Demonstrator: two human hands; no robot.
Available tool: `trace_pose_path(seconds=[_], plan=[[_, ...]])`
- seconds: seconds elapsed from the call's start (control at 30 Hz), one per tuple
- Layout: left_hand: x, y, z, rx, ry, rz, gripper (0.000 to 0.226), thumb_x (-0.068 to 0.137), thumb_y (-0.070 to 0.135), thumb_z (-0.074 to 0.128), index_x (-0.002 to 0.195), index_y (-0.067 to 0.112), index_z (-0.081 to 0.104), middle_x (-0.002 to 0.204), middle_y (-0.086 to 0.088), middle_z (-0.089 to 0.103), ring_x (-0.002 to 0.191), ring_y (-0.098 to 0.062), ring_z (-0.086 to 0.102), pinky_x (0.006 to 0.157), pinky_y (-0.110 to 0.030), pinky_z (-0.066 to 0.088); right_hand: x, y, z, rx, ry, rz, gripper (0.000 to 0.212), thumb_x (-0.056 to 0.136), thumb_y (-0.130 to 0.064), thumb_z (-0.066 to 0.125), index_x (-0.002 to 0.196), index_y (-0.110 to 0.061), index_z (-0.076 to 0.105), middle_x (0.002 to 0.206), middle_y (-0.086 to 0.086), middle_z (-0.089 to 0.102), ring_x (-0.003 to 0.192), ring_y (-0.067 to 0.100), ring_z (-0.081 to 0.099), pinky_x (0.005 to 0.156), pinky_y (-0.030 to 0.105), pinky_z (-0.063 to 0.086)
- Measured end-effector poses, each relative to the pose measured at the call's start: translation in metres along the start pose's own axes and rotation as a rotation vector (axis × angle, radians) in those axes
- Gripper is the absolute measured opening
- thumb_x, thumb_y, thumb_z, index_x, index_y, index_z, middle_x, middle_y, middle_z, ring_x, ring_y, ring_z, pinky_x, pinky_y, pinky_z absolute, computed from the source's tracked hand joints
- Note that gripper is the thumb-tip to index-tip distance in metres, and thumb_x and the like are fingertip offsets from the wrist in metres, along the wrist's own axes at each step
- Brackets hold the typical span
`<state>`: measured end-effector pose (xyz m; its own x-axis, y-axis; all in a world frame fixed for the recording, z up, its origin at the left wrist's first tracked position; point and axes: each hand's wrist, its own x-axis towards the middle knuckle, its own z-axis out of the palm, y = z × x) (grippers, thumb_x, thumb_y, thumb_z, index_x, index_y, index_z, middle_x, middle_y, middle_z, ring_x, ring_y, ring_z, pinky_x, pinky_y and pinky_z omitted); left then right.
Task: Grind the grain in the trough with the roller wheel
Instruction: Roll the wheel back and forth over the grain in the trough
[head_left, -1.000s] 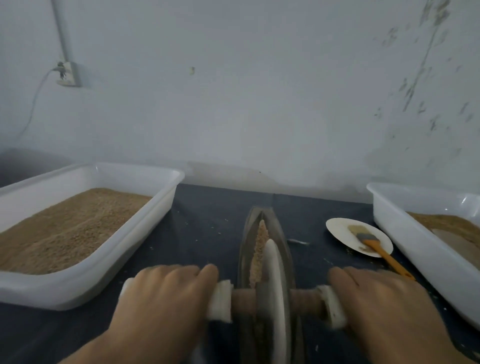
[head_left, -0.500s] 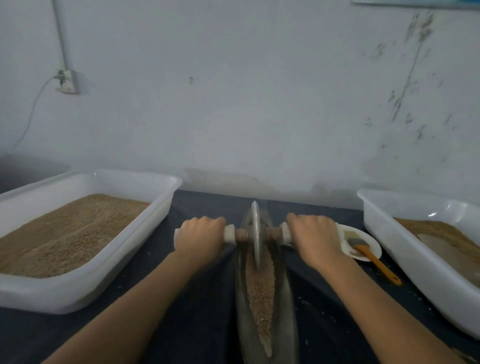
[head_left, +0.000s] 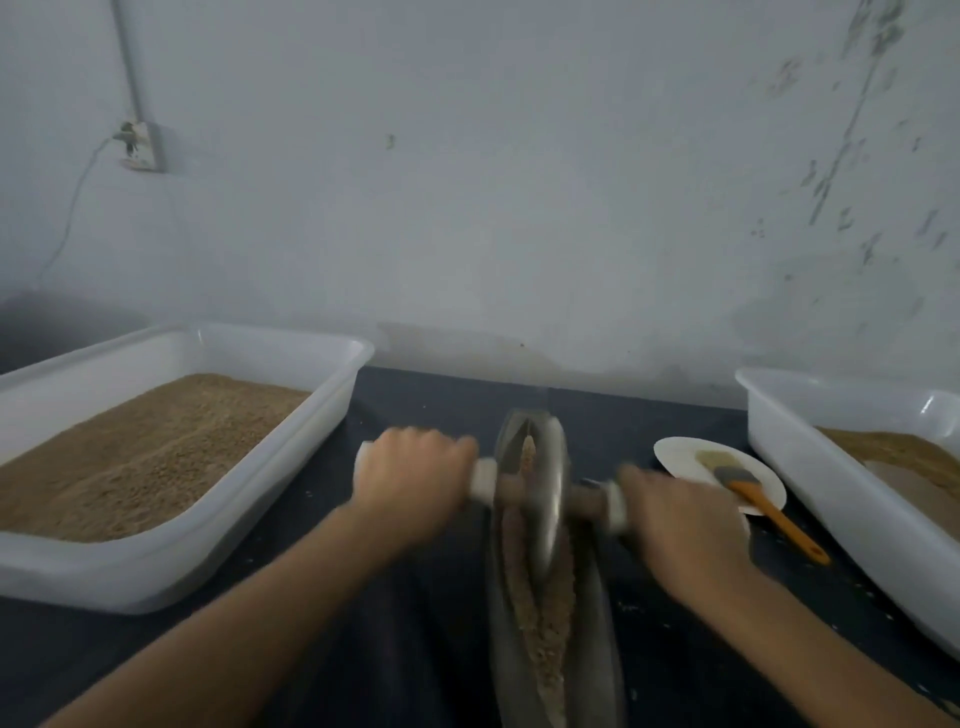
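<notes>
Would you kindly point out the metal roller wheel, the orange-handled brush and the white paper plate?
metal roller wheel (head_left: 546, 499): head view, on the disc's face.
orange-handled brush (head_left: 774, 514): head view, mid-handle.
white paper plate (head_left: 675, 454): head view, bare left part.

pale grey-white plastered wall (head_left: 519, 208) fills the upper frame, scuffed with dark streaks and flaking marks (head_left: 852, 130) at upper right. white wall socket (head_left: 140, 145) at upper left, thin grey conduit (head_left: 127, 57) running up from it, thin cable (head_left: 72, 208) drooping down left. dark navy cloth-covered tabletop (head_left: 426, 400) meets the wall base. dim, flat, bluish light, soft shadows.
</notes>
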<state>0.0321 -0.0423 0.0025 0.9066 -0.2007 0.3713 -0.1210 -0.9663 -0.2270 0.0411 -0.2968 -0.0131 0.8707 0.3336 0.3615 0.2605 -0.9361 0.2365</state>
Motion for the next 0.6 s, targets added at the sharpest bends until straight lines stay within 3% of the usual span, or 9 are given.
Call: trace_pose_path(seconds=[0.07, 0.17, 0.3, 0.37, 0.43, 0.47, 0.53, 0.6], plan=[[0.036, -0.007, 0.012, -0.028, -0.001, -0.052, 0.014, 0.085, 0.036, 0.059, 0.087, 0.027, 0.048, 0.088, 0.002, 0.064, 0.072, -0.022, 0.057, 0.062, -0.032, 0.035, 0.044, 0.003, 0.004, -0.042, 0.096, -0.003, 0.024, 0.083, -0.032, 0.064, 0.094, -0.027, 0.044, 0.089, -0.004, 0.064, 0.077, 0.020, 0.062, 0.057, 0.031, 0.033], [0.057, -0.009, 0.022, -0.064, 0.040, -0.094, 0.018, 0.085, 0.031, 0.058, 0.081, 0.026, 0.041, 0.088, -0.001, 0.064, 0.070, -0.022, 0.054, 0.062, -0.034, 0.035, 0.082, 0.005, 0.004, -0.036, 0.074, 0.030, 0.019, 0.086, -0.032, 0.060, 0.097, -0.025, 0.047, 0.093, -0.001, 0.066, 0.082, 0.025, 0.062, 0.061, 0.032, 0.031], [0.015, 0.002, 0.004, -0.007, 0.049, 0.003, 0.026, 0.084, 0.031, 0.064, 0.085, 0.024, 0.038, 0.089, 0.003, 0.063, 0.068, -0.019, 0.050, 0.060, -0.033, 0.032, 0.023, 0.009, 0.009, 0.115, 0.006, 0.006, 0.024, 0.083, -0.039, 0.061, 0.087, -0.033, 0.038, 0.088, -0.006, 0.063, 0.080, 0.017, 0.062, 0.062, 0.032, 0.040], [-0.026, 0.007, -0.013, -0.014, 0.063, 0.090, 0.034, 0.073, 0.036, 0.073, 0.086, 0.026, 0.043, 0.083, 0.007, 0.061, 0.068, -0.016, 0.056, 0.058, -0.029, 0.031, -0.021, 0.009, -0.007, 0.155, 0.035, -0.087, 0.042, 0.063, -0.039, 0.078, 0.078, -0.036, 0.039, 0.070, -0.008, 0.058, 0.062, 0.012, 0.059, 0.052, 0.031, 0.045], [-0.066, 0.008, -0.032, -0.087, 0.177, 0.218, 0.048, 0.047, 0.038, 0.083, 0.074, 0.030, 0.045, 0.063, 0.013, 0.052, 0.051, -0.009, 0.050, 0.050, -0.022, 0.025, -0.055, 0.007, -0.028, 0.165, 0.171, -0.179, 0.056, 0.029, -0.031, 0.088, 0.065, -0.032, 0.045, 0.051, -0.008, 0.047, 0.040, 0.011, 0.048, 0.037, 0.019, 0.027], [-0.078, 0.007, -0.042, -0.131, 0.187, 0.250, 0.056, 0.037, 0.040, 0.083, 0.069, 0.033, 0.038, 0.057, 0.018, 0.042, 0.045, -0.006, 0.039, 0.047, -0.018, 0.018, -0.065, 0.008, -0.034, 0.146, 0.198, -0.197, 0.058, 0.021, -0.027, 0.088, 0.060, -0.029, 0.046, 0.048, -0.009, 0.043, 0.035, 0.011, 0.042, 0.040, 0.015, 0.017], [-0.088, 0.004, -0.049, -0.094, 0.077, 0.234, 0.063, 0.048, 0.048, 0.077, 0.078, 0.036, 0.023, 0.063, 0.017, 0.033, 0.053, -0.003, 0.027, 0.050, -0.018, 0.012, -0.072, 0.006, -0.044, 0.125, 0.173, -0.196, 0.058, 0.019, -0.026, 0.088, 0.059, -0.028, 0.045, 0.048, -0.011, 0.037, 0.035, 0.010, 0.032, 0.047, 0.013, 0.008], [-0.078, 0.004, -0.031, -0.088, 0.031, 0.171, 0.052, 0.073, 0.050, 0.066, 0.083, 0.040, 0.016, 0.075, 0.014, 0.045, 0.064, -0.005, 0.030, 0.056, -0.026, 0.021, -0.064, 0.003, -0.039, 0.053, 0.048, -0.157, 0.057, 0.030, -0.034, 0.086, 0.067, -0.032, 0.043, 0.053, -0.012, 0.035, 0.041, 0.009, 0.034, 0.042, 0.017, 0.014]])
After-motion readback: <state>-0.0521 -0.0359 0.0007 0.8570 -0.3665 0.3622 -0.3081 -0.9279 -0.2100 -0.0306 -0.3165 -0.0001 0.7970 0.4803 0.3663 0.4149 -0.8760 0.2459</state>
